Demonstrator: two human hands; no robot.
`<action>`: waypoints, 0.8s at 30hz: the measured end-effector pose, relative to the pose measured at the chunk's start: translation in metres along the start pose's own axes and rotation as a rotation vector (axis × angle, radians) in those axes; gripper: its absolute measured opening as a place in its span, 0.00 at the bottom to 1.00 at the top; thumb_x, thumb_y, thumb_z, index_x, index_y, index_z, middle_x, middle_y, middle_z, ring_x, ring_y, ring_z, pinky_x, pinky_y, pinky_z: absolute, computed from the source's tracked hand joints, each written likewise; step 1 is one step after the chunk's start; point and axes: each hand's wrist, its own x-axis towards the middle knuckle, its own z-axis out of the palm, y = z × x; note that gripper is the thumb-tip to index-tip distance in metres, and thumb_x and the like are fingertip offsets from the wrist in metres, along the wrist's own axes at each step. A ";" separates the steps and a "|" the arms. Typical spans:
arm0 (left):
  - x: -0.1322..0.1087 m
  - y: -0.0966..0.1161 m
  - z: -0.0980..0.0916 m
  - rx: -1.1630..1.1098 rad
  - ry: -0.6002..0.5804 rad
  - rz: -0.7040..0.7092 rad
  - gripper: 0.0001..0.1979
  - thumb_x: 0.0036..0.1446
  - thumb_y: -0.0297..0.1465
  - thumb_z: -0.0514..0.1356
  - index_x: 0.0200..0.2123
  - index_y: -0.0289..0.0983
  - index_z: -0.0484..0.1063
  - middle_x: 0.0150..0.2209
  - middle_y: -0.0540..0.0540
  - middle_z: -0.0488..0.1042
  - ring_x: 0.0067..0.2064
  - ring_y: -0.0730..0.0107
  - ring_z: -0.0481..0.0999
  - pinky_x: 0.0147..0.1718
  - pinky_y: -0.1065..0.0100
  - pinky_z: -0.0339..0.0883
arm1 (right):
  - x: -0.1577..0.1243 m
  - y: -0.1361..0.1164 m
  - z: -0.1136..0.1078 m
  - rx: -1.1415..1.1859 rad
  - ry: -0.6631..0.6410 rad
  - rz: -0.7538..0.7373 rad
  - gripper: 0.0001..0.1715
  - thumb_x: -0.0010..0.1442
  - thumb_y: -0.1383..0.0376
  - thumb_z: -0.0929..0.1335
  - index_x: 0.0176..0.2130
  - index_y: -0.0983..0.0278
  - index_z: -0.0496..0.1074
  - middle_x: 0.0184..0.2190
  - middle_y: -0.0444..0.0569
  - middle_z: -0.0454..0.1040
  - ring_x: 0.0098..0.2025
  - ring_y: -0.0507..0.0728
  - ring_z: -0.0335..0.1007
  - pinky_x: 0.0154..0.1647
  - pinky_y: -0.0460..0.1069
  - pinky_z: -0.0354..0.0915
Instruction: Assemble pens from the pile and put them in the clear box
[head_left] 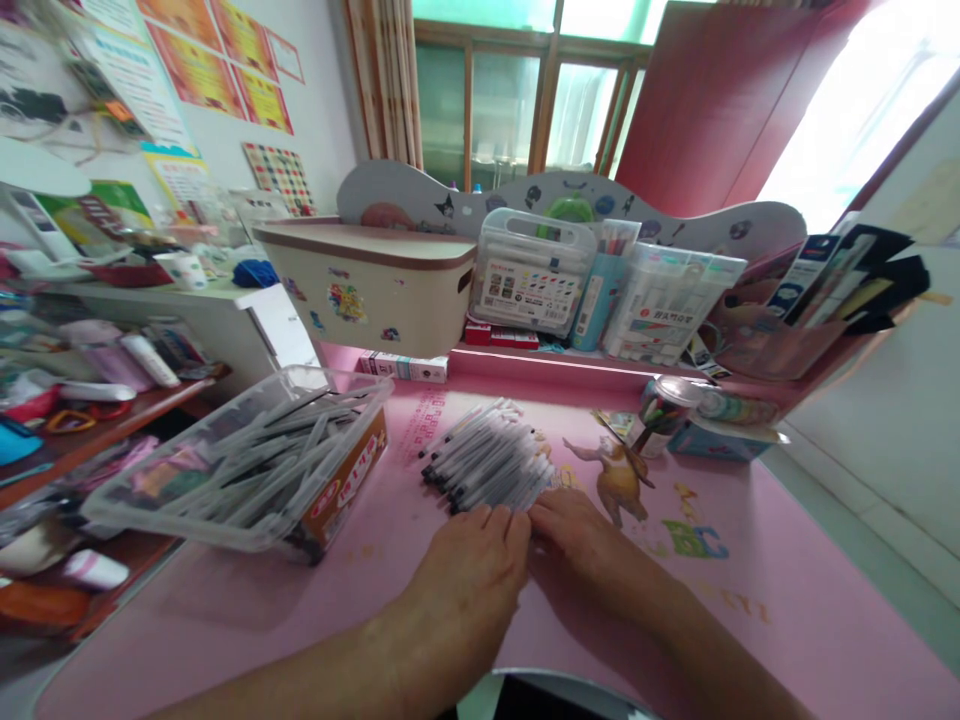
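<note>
A pile of clear-barrelled pens (491, 455) with dark tips lies on the pink desk (750, 560), most of them pointing roughly the same way. At the near edge of this pile, my left hand (476, 565) is closed, fingers bent over the pens. Right beside it, my right hand (577, 535) curls its fingers against the pile's near right end. The two hands almost touch; their fingertips are partly hidden. To the left, a clear plastic box (247, 540) with an orange-brown label holds many more pens, lying loosely.
Along the back shelf stand a lidded cream bin (375, 290), a marker case (532, 275), a second clear marker case (667, 300) and a pen holder (780, 335). A can (664, 410) and a blue tissue box (720, 440) sit at the back right. Cluttered shelves (112, 410) adjoin on the left.
</note>
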 end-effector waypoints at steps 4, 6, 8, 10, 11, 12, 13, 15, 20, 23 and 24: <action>0.004 0.000 -0.002 -0.057 0.092 -0.145 0.10 0.43 0.20 0.61 0.27 0.40 0.68 0.23 0.50 0.62 0.34 0.52 0.71 0.52 0.43 0.58 | 0.001 -0.012 -0.004 0.092 -0.030 -0.009 0.07 0.64 0.70 0.64 0.41 0.62 0.71 0.38 0.48 0.75 0.41 0.57 0.69 0.44 0.52 0.64; 0.005 -0.003 -0.006 -0.134 0.107 -0.135 0.08 0.45 0.21 0.62 0.25 0.41 0.68 0.21 0.52 0.58 0.34 0.52 0.70 0.51 0.46 0.59 | 0.001 -0.012 -0.002 0.082 0.006 0.012 0.12 0.63 0.73 0.63 0.44 0.62 0.70 0.40 0.49 0.75 0.42 0.58 0.69 0.45 0.52 0.65; 0.005 -0.006 -0.010 -0.237 0.108 -0.095 0.09 0.45 0.21 0.62 0.23 0.42 0.68 0.20 0.52 0.56 0.34 0.52 0.70 0.51 0.49 0.59 | 0.002 -0.008 0.002 0.033 0.031 0.034 0.13 0.61 0.75 0.63 0.44 0.63 0.70 0.41 0.51 0.75 0.44 0.59 0.69 0.47 0.54 0.64; 0.007 -0.007 -0.012 -0.276 0.119 -0.081 0.10 0.46 0.21 0.61 0.22 0.42 0.67 0.19 0.51 0.56 0.34 0.54 0.69 0.51 0.51 0.60 | 0.002 -0.004 0.006 -0.014 0.050 0.043 0.13 0.60 0.75 0.64 0.44 0.64 0.70 0.41 0.52 0.75 0.45 0.60 0.69 0.50 0.55 0.63; 0.009 -0.008 -0.011 -0.258 0.125 -0.075 0.10 0.46 0.20 0.61 0.21 0.42 0.67 0.19 0.51 0.57 0.33 0.55 0.68 0.52 0.52 0.60 | 0.002 -0.002 0.009 -0.025 0.055 0.041 0.13 0.60 0.75 0.64 0.44 0.64 0.70 0.42 0.52 0.75 0.46 0.60 0.69 0.50 0.55 0.63; 0.011 -0.007 -0.010 -0.226 0.135 -0.061 0.11 0.46 0.20 0.60 0.21 0.41 0.67 0.20 0.50 0.59 0.32 0.56 0.68 0.52 0.52 0.60 | 0.002 -0.001 0.011 -0.029 0.058 0.039 0.13 0.60 0.74 0.64 0.44 0.63 0.70 0.42 0.52 0.75 0.45 0.60 0.69 0.49 0.55 0.63; 0.013 -0.007 -0.007 -0.191 0.150 -0.042 0.11 0.46 0.20 0.60 0.21 0.41 0.66 0.20 0.49 0.60 0.32 0.57 0.67 0.52 0.51 0.60 | 0.002 -0.001 0.013 -0.028 0.065 0.040 0.11 0.60 0.74 0.64 0.43 0.63 0.70 0.41 0.52 0.75 0.44 0.60 0.69 0.48 0.54 0.63; 0.017 -0.005 -0.001 -0.157 0.174 0.005 0.12 0.46 0.20 0.60 0.20 0.41 0.64 0.21 0.49 0.60 0.31 0.57 0.67 0.51 0.52 0.60 | 0.001 -0.002 0.015 -0.020 0.088 0.054 0.07 0.62 0.72 0.63 0.40 0.63 0.69 0.38 0.50 0.74 0.41 0.59 0.69 0.43 0.52 0.63; 0.023 0.000 -0.002 -0.094 0.129 0.080 0.12 0.51 0.21 0.59 0.20 0.41 0.64 0.21 0.48 0.61 0.31 0.57 0.70 0.47 0.56 0.63 | 0.001 -0.006 0.010 -0.067 0.108 0.062 0.09 0.64 0.69 0.61 0.32 0.62 0.66 0.31 0.48 0.73 0.32 0.56 0.66 0.33 0.49 0.59; 0.022 -0.005 -0.011 0.048 0.070 0.123 0.11 0.51 0.20 0.58 0.22 0.40 0.66 0.21 0.49 0.64 0.27 0.62 0.68 0.44 0.58 0.65 | 0.001 -0.006 0.006 -0.125 0.067 0.042 0.12 0.66 0.67 0.60 0.32 0.62 0.68 0.28 0.48 0.74 0.30 0.56 0.67 0.31 0.49 0.57; 0.021 -0.008 -0.013 0.081 0.075 0.155 0.10 0.51 0.21 0.59 0.23 0.41 0.67 0.21 0.49 0.65 0.26 0.64 0.68 0.42 0.59 0.66 | 0.000 -0.005 0.005 -0.137 0.054 0.043 0.12 0.66 0.67 0.60 0.32 0.62 0.68 0.28 0.47 0.74 0.30 0.56 0.67 0.31 0.49 0.57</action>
